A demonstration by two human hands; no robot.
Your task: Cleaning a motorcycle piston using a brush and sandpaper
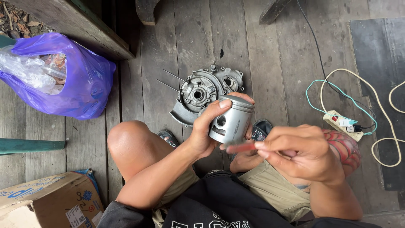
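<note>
My left hand (207, 126) grips a silver metal piston (231, 120), held on its side with a round pin hole facing me. My right hand (299, 154) pinches a thin reddish stick-like tool (241, 147), whose tip lies just under the piston's lower edge. Both hands hover above my knees, over the wooden floor. Behind the piston lies a grey metal engine casing (201, 90) with two thin rods sticking out to its left.
A purple plastic bag (80, 80) with clear wrapping lies at left. A cardboard box (46, 200) sits bottom left. A power strip (342, 125) with white and teal cables lies at right, beside a dark mat (379, 46). A wooden beam (80, 23) runs top left.
</note>
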